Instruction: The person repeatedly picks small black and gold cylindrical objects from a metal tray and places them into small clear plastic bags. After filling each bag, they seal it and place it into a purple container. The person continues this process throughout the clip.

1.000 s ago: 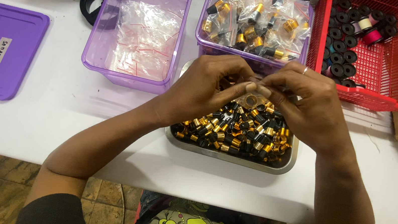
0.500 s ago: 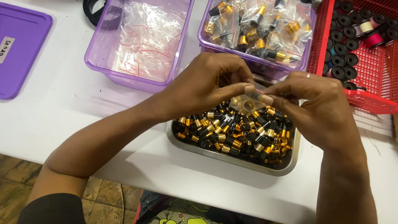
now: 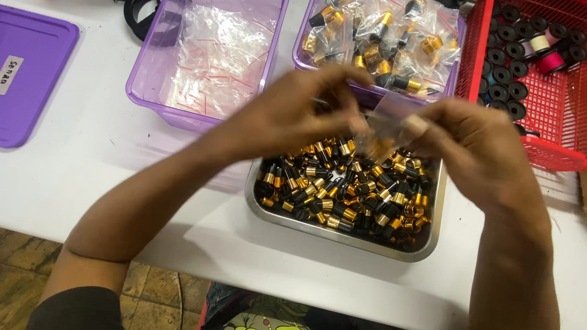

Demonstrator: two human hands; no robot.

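Over the steel tray (image 3: 341,232) at the middle of the white surface (image 3: 86,154), my left hand (image 3: 292,116) and right hand (image 3: 471,146) are brought close together, fingertips pinching a small clear bag (image 3: 382,124) between them; motion blur prevents me from telling whether a piece is already inside it. My judgement is that the bagging is partly done. The purple tub on the right (image 3: 379,41), just behind my hands, holds a good heap of filled bags of gold-and-black pieces. The purple tub on the left (image 3: 208,42) holds many empty clear bags. The tray below my hands is crowded with loose gold-and-black pieces (image 3: 347,186), so a large share of the work remains. The red basket (image 3: 550,77) with dark spools stands at the right, touching the tray's far corner region, and the purple lid (image 3: 2,73) lies well apart at the left. Compared with half a second ago, my hands have drawn slightly apart: they were then cupped tightly over a single small piece above the tray, and now the bag is stretched between them and smeared with movement. The tubs, basket, lid and tray have not shifted.
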